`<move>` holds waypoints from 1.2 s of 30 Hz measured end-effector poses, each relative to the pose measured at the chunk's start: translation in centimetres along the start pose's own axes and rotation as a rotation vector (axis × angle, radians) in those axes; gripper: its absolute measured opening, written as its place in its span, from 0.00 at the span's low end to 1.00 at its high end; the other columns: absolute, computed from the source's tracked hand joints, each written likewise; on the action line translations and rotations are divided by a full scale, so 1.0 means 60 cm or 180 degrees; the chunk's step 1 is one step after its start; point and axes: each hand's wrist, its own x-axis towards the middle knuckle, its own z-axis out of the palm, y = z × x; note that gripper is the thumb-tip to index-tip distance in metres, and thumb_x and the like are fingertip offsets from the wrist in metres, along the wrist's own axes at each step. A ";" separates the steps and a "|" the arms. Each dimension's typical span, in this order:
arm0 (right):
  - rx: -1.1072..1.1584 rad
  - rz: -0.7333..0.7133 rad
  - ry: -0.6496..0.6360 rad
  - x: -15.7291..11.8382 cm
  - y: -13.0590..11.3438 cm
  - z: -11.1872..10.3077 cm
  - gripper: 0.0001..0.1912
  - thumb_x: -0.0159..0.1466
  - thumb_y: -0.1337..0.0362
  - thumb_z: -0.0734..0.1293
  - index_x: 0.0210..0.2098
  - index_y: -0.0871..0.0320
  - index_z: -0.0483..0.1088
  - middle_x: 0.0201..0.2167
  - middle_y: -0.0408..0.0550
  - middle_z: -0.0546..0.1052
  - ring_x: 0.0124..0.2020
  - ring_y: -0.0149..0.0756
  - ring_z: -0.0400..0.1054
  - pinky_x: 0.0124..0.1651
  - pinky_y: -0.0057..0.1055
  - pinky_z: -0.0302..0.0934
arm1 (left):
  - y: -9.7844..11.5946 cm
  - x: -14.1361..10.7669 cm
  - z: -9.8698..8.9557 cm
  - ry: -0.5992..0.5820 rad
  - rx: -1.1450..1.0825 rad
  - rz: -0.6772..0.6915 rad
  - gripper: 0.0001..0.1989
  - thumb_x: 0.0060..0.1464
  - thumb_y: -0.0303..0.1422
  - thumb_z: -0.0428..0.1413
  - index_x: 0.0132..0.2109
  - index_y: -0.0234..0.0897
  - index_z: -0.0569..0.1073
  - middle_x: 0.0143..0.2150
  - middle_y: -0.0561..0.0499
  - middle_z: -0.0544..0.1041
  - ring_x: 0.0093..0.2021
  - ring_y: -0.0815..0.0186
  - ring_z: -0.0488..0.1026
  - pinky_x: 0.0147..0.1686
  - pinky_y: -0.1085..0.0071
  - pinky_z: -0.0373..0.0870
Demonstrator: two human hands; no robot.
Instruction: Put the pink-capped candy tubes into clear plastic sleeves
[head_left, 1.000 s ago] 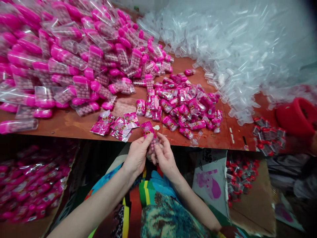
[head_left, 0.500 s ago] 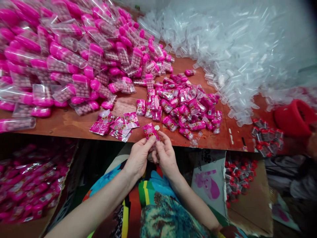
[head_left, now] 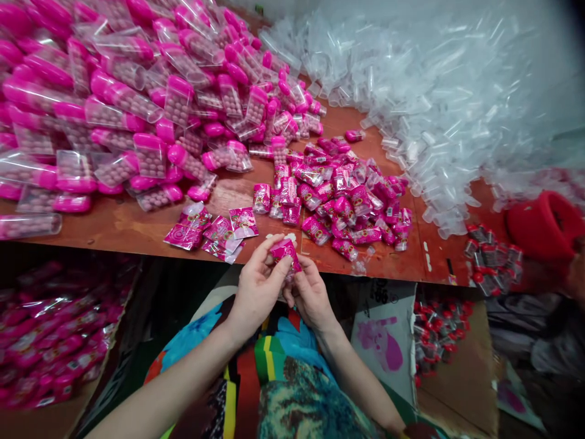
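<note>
Just off the table's front edge, both hands hold a small pink printed wrapper [head_left: 284,251]. My left hand [head_left: 259,281] has its thumb on the front of the wrapper and its fingers behind. At the lower right end, my right hand [head_left: 313,294] pinches it with thumb and fingers. Whether the wrapper has anything inside is hidden by the fingers. To the left of my hands, several flat pink wrappers [head_left: 222,231] lie on the table. Beyond my hands is a heap of pink-wrapped small containers [head_left: 342,198].
Clear tubs with pink caps and pink balls [head_left: 150,155] pile up at left. Empty clear containers [head_left: 411,97] heap at back right. A red pot [head_left: 542,222] stands beside red-capped containers [head_left: 493,256]. Boxes below hold pink packs [head_left: 59,347] and red-capped containers [head_left: 441,329].
My left fingers have come up behind the wrapper, which has shifted slightly right and down and tilted. My right hand has moved slightly down and right, staying at its lower end.
</note>
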 end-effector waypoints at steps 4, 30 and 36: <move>-0.0037 -0.0050 -0.0013 0.001 0.005 -0.003 0.14 0.65 0.57 0.67 0.47 0.52 0.64 0.21 0.35 0.71 0.15 0.23 0.61 0.20 0.21 0.54 | -0.007 -0.006 -0.003 0.0035 0.0261 0.0106 0.22 0.55 0.37 0.59 0.57 0.40 0.71 0.47 0.47 0.78 0.32 0.68 0.77 0.27 0.76 0.76; -0.0391 0.0144 0.0186 -0.001 0.013 -0.003 0.10 0.65 0.55 0.67 0.38 0.55 0.65 0.18 0.37 0.73 0.17 0.28 0.67 0.23 0.24 0.58 | -0.014 0.004 -0.008 -0.0034 -0.0339 -0.0105 0.25 0.56 0.37 0.60 0.58 0.40 0.65 0.39 0.50 0.78 0.17 0.76 0.68 0.18 0.76 0.72; -0.0484 0.0154 0.0241 0.001 0.015 -0.003 0.10 0.66 0.56 0.66 0.37 0.55 0.66 0.17 0.37 0.73 0.17 0.29 0.67 0.24 0.26 0.60 | -0.017 0.007 -0.006 -0.0041 -0.0419 -0.0194 0.26 0.55 0.36 0.60 0.59 0.39 0.64 0.38 0.50 0.78 0.18 0.74 0.69 0.15 0.77 0.68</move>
